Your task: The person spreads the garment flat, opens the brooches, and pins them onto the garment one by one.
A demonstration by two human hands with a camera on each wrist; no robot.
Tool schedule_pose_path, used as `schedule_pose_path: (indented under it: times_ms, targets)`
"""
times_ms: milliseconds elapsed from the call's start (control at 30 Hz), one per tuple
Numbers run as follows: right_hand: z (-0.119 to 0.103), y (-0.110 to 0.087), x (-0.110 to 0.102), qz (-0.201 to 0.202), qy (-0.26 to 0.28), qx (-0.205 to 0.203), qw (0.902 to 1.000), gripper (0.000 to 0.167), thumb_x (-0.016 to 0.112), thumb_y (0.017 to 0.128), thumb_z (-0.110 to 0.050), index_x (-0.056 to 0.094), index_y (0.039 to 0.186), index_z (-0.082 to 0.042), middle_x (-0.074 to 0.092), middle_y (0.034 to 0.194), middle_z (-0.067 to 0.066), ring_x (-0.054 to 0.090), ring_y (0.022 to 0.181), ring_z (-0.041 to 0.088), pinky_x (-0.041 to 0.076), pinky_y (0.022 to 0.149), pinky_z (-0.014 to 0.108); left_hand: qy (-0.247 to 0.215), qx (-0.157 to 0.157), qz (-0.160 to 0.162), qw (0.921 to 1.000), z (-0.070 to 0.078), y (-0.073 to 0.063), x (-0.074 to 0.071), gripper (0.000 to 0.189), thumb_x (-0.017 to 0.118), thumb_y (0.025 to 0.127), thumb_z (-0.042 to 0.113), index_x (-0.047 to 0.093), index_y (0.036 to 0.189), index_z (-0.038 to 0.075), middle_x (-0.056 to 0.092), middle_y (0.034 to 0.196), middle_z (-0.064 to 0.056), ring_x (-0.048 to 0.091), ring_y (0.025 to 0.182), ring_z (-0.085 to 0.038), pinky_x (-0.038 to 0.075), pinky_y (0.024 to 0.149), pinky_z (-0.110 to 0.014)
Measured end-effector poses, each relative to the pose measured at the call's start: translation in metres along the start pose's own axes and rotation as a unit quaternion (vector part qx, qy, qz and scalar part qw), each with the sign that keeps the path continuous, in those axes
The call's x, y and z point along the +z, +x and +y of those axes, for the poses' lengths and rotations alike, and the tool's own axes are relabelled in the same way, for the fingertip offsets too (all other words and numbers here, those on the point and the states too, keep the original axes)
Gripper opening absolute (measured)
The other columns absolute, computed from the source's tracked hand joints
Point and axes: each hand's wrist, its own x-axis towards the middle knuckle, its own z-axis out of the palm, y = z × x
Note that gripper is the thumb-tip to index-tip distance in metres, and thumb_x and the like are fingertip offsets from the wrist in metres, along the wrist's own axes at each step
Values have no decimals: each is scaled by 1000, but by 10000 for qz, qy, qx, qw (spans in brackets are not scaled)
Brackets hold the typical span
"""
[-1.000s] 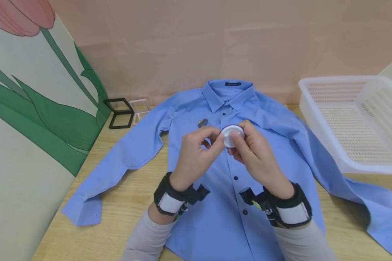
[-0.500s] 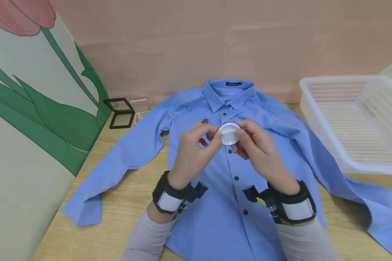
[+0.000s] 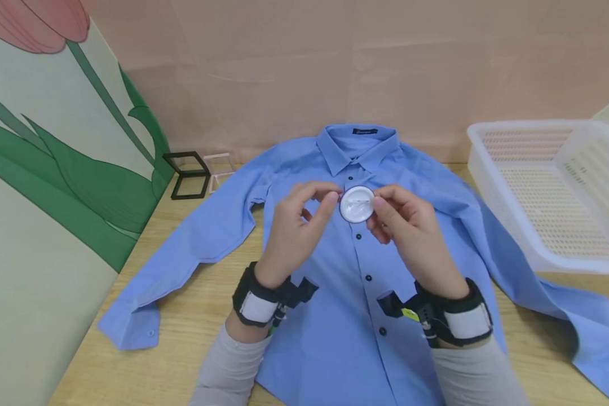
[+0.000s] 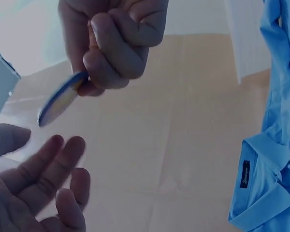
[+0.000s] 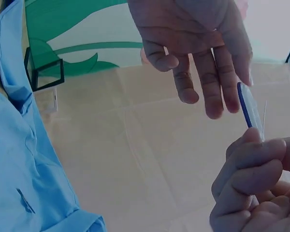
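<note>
A round pin-back badge (image 3: 357, 204) is held up over the blue shirt (image 3: 325, 316), its white back facing the head camera. My right hand (image 3: 411, 231) pinches the badge by its right edge between thumb and fingers. In the right wrist view the thin metal pin (image 5: 265, 116) stands away from the badge's back. At the badge's left side is my left hand (image 3: 299, 225), fingers loosely bent and spread; the left wrist view shows a gap between them and the badge. The shirt lies face up with its collar away from me and its sleeves spread.
A white plastic basket (image 3: 543, 256) stands at the right by the wall. Two small folding frames, one black (image 3: 189, 197) and one pale (image 3: 219, 163), stand at the back left. On the shirt's chest lies a small dark object (image 5: 25, 200).
My left hand has let go of the badge and drawn slightly left. The right thumb has moved from the badge's middle to its edge, and the pin now shows.
</note>
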Motion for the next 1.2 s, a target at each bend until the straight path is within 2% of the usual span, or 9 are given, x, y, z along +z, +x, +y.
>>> schedule_pose_path:
  times_ms: [67,233,400,667,867,1200]
  targets:
    - [1,0,0,14,176,21,9998,19,52,104,-19,62,106,-2,61,77,3,49,61,15,40,51,25,-18,232,-123,9997,-3,2,-2,27,66,95,9,66,121,2,69,112,-11,56,98,-18,48,67,-31]
    - [2,0,1,-97,578,243,9980,19,53,104,-20,62,105,-4,60,78,2,48,65,14,37,52,25,-6,831,-672,9943,-11,6,-7,61,84,77,8,61,133,4,59,129,-9,51,112,-18,44,72,-30]
    - [3,2,3,-266,879,598,9940,17,53,104,-22,60,104,-6,59,78,-1,49,67,13,37,55,23,-115,1049,-1026,9891,-19,7,-6,68,87,74,10,59,135,2,54,133,-10,48,118,-17,43,73,-28]
    - [9,4,5,-318,959,816,9915,18,53,104,-25,61,103,-9,60,78,-2,51,69,12,38,57,23,-302,1092,-1011,9884,-26,9,-5,63,86,75,8,60,132,1,55,131,-11,51,113,-19,42,72,-29]
    - [20,8,6,-362,882,1001,9904,19,53,104,-26,62,101,-9,59,78,-2,51,70,13,38,59,24,-418,846,-1036,9901,-35,9,-4,60,87,74,7,63,129,2,59,131,-11,53,111,-25,43,71,-29]
    - [28,18,7,-609,859,1157,9877,23,52,104,-30,60,106,-9,58,80,-1,51,73,15,39,63,24,-534,798,-1037,9900,-41,13,-4,56,84,77,5,64,129,2,66,128,-12,51,99,-17,41,65,-33]
